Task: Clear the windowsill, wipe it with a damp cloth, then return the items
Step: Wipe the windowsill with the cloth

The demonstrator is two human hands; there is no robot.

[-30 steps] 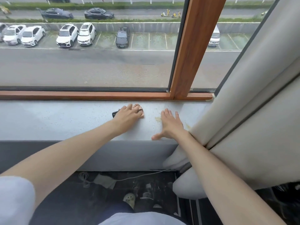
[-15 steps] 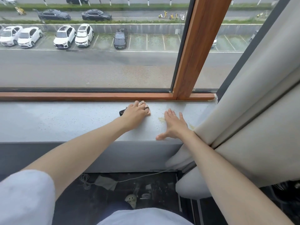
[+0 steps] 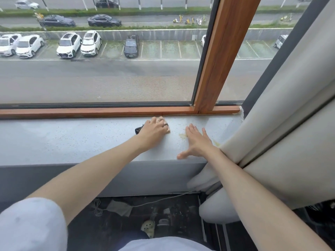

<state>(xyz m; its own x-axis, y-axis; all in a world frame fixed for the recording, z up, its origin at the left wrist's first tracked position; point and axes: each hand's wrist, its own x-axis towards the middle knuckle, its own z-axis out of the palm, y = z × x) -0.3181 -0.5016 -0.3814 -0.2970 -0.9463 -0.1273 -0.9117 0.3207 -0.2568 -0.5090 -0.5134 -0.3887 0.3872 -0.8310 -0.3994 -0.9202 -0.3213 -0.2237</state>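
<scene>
Here both hands rest on the grey windowsill (image 3: 63, 140): the left hand (image 3: 154, 129) presses down on a mostly hidden cloth (image 3: 138, 130), gripping it. The right hand (image 3: 196, 142) lies flat with fingers spread, grasping nothing, beside a yellowish stain (image 3: 182, 135) and the curtain (image 3: 282, 109).

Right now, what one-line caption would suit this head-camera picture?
Left hand presses a cloth on the speckled grey windowsill; right hand lies flat beside a yellowish stain.

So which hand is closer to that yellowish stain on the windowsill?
Right. The right hand lies flat with its fingers at the yellowish stain. The left hand, pressing a cloth, sits further left, apart from it.
</scene>
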